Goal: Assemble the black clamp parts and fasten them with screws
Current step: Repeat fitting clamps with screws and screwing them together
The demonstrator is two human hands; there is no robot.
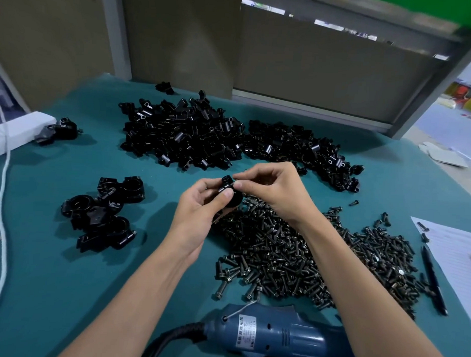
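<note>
The left hand (201,206) curls round a black clamp part (226,189) held over the green table (65,279), and the right hand (271,187) pinches its top edge. The screw pile (306,255) lies just beneath, with loose clamp parts (182,133) heaped beyond. The blue power screwdriver (277,337) bears a white label, its print too blurred to read.

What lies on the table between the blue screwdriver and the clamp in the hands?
The head view shows the pile of screws between the blue screwdriver and the clamp.
</note>
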